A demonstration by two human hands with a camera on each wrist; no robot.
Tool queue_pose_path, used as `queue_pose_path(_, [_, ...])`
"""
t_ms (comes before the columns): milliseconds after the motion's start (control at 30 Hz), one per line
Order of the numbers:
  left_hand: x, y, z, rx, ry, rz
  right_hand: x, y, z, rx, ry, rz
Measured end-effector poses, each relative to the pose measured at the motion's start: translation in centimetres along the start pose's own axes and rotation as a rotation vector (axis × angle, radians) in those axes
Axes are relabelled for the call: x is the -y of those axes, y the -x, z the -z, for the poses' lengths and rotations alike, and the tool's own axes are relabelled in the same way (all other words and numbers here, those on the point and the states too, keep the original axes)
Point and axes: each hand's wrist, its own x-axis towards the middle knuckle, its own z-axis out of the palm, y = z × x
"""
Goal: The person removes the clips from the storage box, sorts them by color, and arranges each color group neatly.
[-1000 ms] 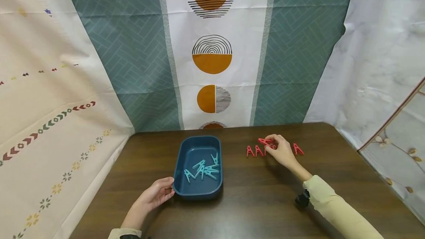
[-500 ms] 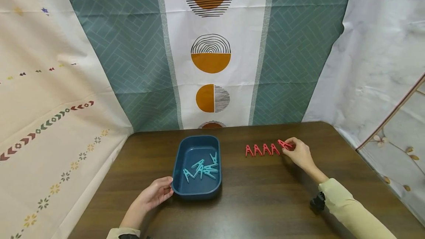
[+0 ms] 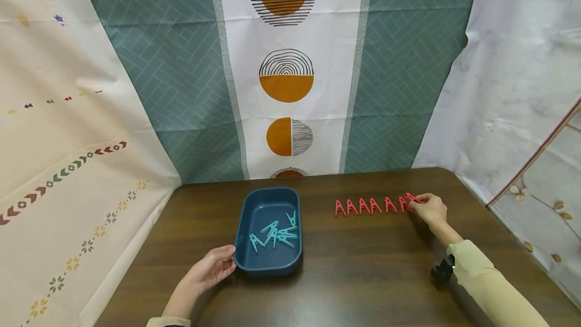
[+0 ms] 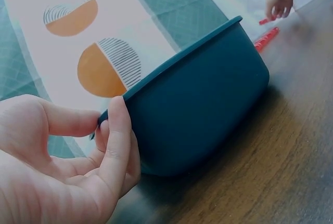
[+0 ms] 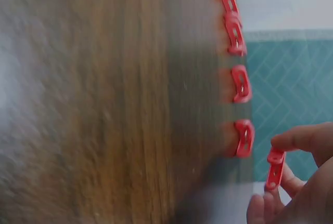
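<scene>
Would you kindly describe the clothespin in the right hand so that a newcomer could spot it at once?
On the brown table, find the row of red clothespins right of the blue bin. At the row's right end, the right hand holds another red clothespin, the only one gripped.

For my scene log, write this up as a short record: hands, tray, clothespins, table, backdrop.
Left hand: holds the blue tray at its near left corner
Right hand: pinches one red clothespin
Row: six other red clothespins, side by side
Tray contents: several jumbled teal clothespins
Table: dark brown, wood-grained
Backdrop: patterned cloth
</scene>
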Motion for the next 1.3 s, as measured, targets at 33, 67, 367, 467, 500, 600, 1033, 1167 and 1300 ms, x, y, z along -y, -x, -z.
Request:
queue_pose_path(33, [0.0, 0.0, 0.0, 0.003, 0.0, -0.001, -0.2, -0.1, 0.1, -0.007, -0.008, -0.026])
queue_pose_path(67, [0.0, 0.0, 0.0, 0.006, 0.001, -0.001, -0.4, -0.3, 0.3, -0.011, -0.013, -0.052])
queue_pose_path(367, [-0.2, -0.2, 0.2, 0.008, 0.005, -0.002, -1.8, -1.4, 1.4, 0.043, 0.047, -0.163])
queue_pose_path(467, [-0.1, -0.2, 0.3, 0.008, 0.015, 0.0, -1.8, -1.6, 1.7, 0.08, 0.096, -0.168])
queue_pose_path(500, [-0.1, -0.2, 0.2, 0.008, 0.016, -0.001, -1.8, -1.7, 1.8, 0.095, 0.107, -0.172])
queue_pose_path(600, [-0.1, -0.1, 0.1, 0.01, 0.02, -0.002, -1.7, -2.0, 1.9, 0.126, 0.134, -0.177])
queue_pose_path(1033, [-0.2, -0.2, 0.0, 0.017, 0.016, 0.004, -1.6, -2.6, 1.5, 0.134, 0.122, -0.137])
queue_pose_path(1167, [-0.1, -0.2, 0.1, 0.026, 0.018, -0.002, -0.5, -2.4, 1.2, 0.054, 0.119, -0.077])
queue_pose_path(1300, [0.0, -0.1, 0.2, 0.022, 0.024, -0.007, 1.1, -2.2, 0.7, -0.016, 0.068, -0.015])
